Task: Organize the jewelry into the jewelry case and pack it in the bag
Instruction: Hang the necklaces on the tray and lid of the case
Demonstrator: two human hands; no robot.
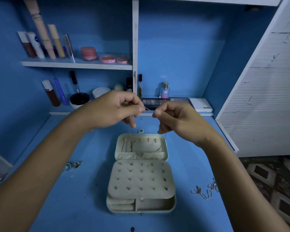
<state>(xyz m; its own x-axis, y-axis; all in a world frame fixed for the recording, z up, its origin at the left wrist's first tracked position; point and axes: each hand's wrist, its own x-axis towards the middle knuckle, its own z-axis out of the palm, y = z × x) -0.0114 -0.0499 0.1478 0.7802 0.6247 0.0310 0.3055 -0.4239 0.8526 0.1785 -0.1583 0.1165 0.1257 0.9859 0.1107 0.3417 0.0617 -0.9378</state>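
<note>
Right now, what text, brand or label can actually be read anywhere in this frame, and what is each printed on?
"NUDE": on the white box at the back right of the desk.
"SB": on the pink perfume bottle.
Partial "NU...": on the eyeshadow palette, the rest hidden behind the hands.
Print on the tall beige tube: too blurred to read.

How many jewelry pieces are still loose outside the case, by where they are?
Held above the jewelry case, pinched by left hand and right hand: 1 thin chain
Tabletop left: 1 cluster of rings
Tabletop right: 1 tangle of chains
Total: 3 groups; pieces within clusters too small to count.
</note>
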